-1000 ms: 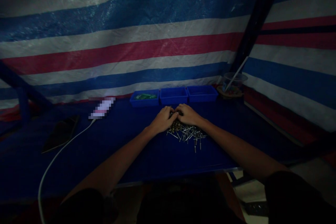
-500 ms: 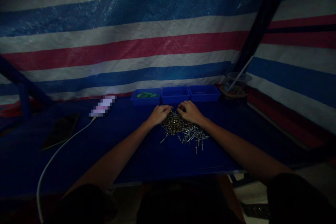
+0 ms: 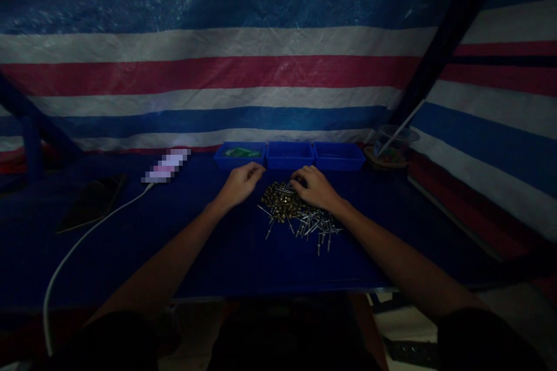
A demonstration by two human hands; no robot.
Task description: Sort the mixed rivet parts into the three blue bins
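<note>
A heap of small brass-coloured metal fasteners (image 3: 282,203) lies on the blue table, mixed with silver pop rivets (image 3: 317,222) that spread along its near right side. My left hand (image 3: 242,182) is just left of the heap, apart from it, thumb and fingers pinched together; whatever is between them is too small to make out. Over the heap's upper right edge rests my right hand (image 3: 317,186), its fingers curled in towards the pieces. The dim light hides what its fingertips hold.
Behind the heap stand three blue bins in a row: a left bin (image 3: 220,161) with something green inside, a middle bin (image 3: 290,160) and a right bin (image 3: 339,160). A clear tub (image 3: 398,138) sits far right. Left are a lit phone (image 3: 167,166), its white cable (image 3: 93,226) and a dark tablet-like device (image 3: 93,203).
My left hand has moved left, away from the heap. My right hand stays at the heap's upper right edge. The view has tilted slightly.
</note>
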